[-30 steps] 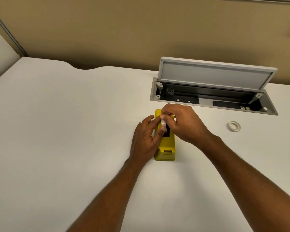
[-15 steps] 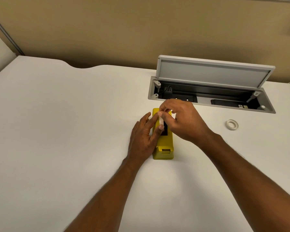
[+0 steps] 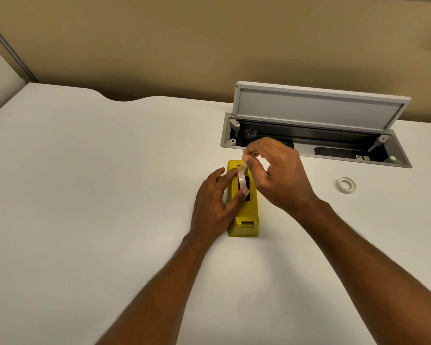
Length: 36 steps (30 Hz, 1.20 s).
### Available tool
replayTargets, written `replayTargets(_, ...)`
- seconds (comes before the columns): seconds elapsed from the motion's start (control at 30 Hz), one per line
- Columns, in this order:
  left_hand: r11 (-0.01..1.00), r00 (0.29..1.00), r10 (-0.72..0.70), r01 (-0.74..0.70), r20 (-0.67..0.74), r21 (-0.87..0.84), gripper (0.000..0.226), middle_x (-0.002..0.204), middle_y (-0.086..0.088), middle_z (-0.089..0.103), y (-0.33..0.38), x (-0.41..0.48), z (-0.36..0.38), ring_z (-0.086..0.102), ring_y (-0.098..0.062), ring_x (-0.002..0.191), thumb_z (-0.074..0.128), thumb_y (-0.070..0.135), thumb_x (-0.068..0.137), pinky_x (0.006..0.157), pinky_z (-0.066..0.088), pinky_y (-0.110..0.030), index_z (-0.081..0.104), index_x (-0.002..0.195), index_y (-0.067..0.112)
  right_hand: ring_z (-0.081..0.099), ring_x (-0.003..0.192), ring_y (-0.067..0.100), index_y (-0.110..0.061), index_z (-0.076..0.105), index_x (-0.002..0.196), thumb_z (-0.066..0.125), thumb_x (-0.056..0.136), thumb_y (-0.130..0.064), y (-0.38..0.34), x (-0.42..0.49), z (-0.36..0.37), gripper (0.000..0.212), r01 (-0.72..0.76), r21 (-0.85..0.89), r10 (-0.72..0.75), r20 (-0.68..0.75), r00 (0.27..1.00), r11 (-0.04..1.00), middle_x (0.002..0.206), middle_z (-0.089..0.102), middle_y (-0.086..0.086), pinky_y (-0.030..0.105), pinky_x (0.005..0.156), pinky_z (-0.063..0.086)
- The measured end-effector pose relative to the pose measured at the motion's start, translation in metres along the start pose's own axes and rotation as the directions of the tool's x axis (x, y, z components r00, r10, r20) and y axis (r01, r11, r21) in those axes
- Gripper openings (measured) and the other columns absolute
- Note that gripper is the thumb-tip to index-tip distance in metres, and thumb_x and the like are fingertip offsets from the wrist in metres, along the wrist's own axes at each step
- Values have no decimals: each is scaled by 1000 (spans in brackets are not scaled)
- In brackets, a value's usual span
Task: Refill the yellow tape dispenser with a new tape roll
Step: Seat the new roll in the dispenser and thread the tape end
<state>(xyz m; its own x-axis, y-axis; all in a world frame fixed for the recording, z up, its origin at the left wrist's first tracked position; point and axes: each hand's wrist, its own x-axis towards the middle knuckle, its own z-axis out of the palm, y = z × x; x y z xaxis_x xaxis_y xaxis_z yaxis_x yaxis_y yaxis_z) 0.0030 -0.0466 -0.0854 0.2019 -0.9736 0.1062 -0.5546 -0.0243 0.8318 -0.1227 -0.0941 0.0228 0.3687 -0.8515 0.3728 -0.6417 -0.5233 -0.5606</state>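
Observation:
The yellow tape dispenser (image 3: pixel 244 217) lies on the white desk, its long axis pointing away from me. A tape roll (image 3: pixel 241 181) stands on edge in its dark top slot. My left hand (image 3: pixel 215 204) rests against the dispenser's left side, thumb pressing on the roll. My right hand (image 3: pixel 278 174) hovers above the far end, thumb and forefinger pinching the loose end of the tape, which stretches up from the roll. A second, small whitish tape ring (image 3: pixel 346 185) lies flat on the desk to the right, apart from both hands.
An open cable hatch (image 3: pixel 316 148) is sunk into the desk behind the dispenser, its grey lid (image 3: pixel 319 108) standing upright. A beige partition wall runs along the desk's far edge. The desk surface (image 3: pixel 97 195) spreads wide to the left.
My right hand has lifted up and away from the dispenser, drawing a strip of tape off the roll. My left hand has stayed on the dispenser and roll.

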Motion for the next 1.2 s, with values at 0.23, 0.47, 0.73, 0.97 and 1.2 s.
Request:
replayTargets(0.23,1000,1000,1,-1,7,-9,69,148,0,39,-1,1,-1,36,-18,134,20,78,81,106,38,-50,37,137,43,54,86,8,-11,67,93,55,86,-26,-5,-1,-5,21,57,47,-61,100,993,997,94,69,2,25,77,46)
replayTargets(0.47,1000,1000,2,-2,-15,-29,66,144,0,44,-2,1,1,41,-19,131,27,76,82,103,41,-52,39,135,40,59,85,15,-6,66,91,57,87,-17,-7,-4,-2,14,105,27,-106,23,994,994,91,69,8,22,75,44)
replayTargets(0.73,1000,1000,6,-6,0,-27,73,144,-1,44,0,1,0,41,-22,131,26,80,78,104,39,-54,38,136,39,53,86,8,-6,66,93,57,87,-17,-3,-6,-3,16,85,39,-84,-30,996,996,93,69,10,23,76,46)
replayTargets(0.97,999,1000,9,-9,-12,-32,68,142,0,46,-2,2,1,42,-18,129,27,76,82,103,41,-50,40,136,37,53,86,9,-8,65,95,55,89,-20,-4,-4,-3,16,98,33,-99,43,994,995,94,68,7,16,76,41)
replayTargets(1.2,999,999,32,-32,-21,-27,62,135,1,49,-1,2,1,47,-17,122,30,72,84,99,45,-48,42,133,35,54,87,9,-5,66,94,54,89,-21,-6,0,-5,20,72,54,-69,-71,995,996,95,69,10,21,76,43)
